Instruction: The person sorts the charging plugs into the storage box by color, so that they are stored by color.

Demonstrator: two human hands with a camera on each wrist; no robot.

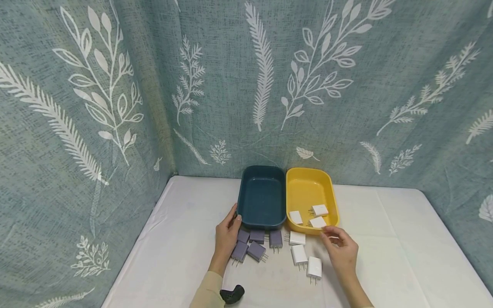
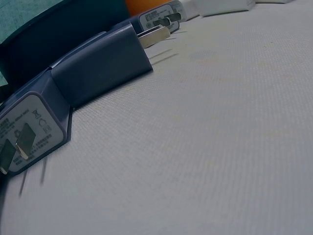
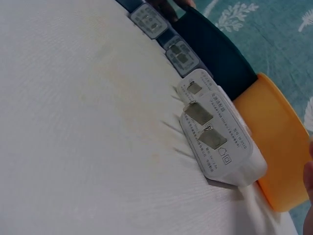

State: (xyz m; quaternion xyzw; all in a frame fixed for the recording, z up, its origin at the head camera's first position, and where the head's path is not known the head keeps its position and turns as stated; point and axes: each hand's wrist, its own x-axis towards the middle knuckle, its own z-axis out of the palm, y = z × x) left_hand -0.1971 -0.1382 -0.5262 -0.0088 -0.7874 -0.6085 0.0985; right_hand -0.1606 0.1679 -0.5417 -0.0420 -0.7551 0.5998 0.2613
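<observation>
In the head view, my left hand point(image 1: 227, 235) rests by the blue tray's front left corner, its fingertips at the wall of the blue tray point(image 1: 280, 188). Several purple plug adapters point(image 1: 256, 251) lie just right of that hand, in front of the tray. My right hand point(image 1: 340, 248) is at the front right rim of the yellow tray point(image 1: 334, 205), fingertips close to a white plug adapter point(image 1: 317, 222) lying inside. I see nothing held in its fingers. Two more white adapters lie in the yellow tray. Three white adapters point(image 1: 314, 268) lie on the cloth in front.
Both trays stand side by side at the back of the white-covered table point(image 1: 204, 201), before a leaf-patterned curtain point(image 1: 227, 85). A black object point(image 1: 232, 294) is at the left sleeve. The right wrist view shows adapter prongs point(image 3: 198, 113) pointing away from the trays.
</observation>
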